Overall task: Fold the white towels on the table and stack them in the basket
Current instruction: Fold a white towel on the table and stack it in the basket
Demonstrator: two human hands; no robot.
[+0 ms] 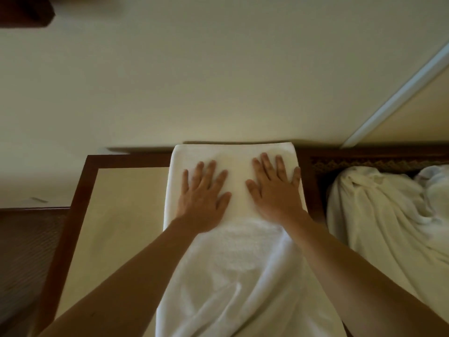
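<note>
We seem to be in a hotel-like room: beyond our fingertips a cream wall [218,69], beneath them a dark-framed table [80,190].

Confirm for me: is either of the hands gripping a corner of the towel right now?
No. The left hand and right hand both lie flat, fingers spread, pressing on the towel.

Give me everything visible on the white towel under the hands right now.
The white towel is terry-looking cloth, lying as a long band from the table's far edge toward the camera. Its far end looks folded over, thicker, with a straight edge by the wall; the near part is wrinkled and runs out of frame. The left hand and right hand press flat on the folded end, fingers spread.
</note>
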